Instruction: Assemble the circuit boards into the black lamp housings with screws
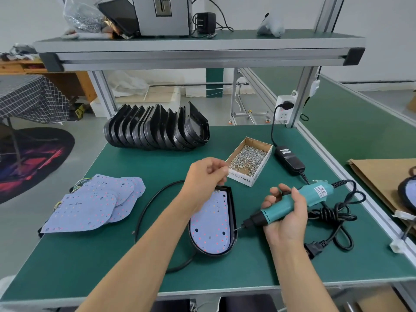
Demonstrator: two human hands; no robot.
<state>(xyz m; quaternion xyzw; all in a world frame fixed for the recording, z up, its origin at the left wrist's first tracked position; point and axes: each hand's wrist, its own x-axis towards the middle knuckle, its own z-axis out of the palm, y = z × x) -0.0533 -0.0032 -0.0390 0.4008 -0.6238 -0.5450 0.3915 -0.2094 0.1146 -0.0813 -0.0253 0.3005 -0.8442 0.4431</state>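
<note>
- I see the green surface [139, 262] filling the lower half of the frame, with a grey shelf [198, 47] across the top.
- On that shelf, in the upper middle, stands a grey machine [164, 15], with a clear bag of small metal parts [84, 16] to its left.
- A row of black lamp housings [157, 128], nested on edge, sits at the back of the surface, left of centre.
- A fanned pile of pale circuit boards [94, 203] lies flat at the left of the surface, with coloured wires showing at its left edge.
- In the lower centre one lamp housing [233, 212] lies open side up with a circuit board [210, 228] seated inside it; a black cable [146, 210] curves round its left side.
- A coiled black power cord [333, 224] lies at the right, and a black power adapter [290, 159] sits above it.
- A cardboard box of screws [249, 162] sits just right of centre, open, close beside my left hand.
- My right hand [286, 218] has its fingers wrapped round a teal electric screwdriver [292, 204], tilted down to the left; its bit is at the housing's right rim.
- My left hand [206, 179] hovers over the far end of the housing, fingers curled and fingertips pinched together; I cannot tell whether they hold a screw.
</note>
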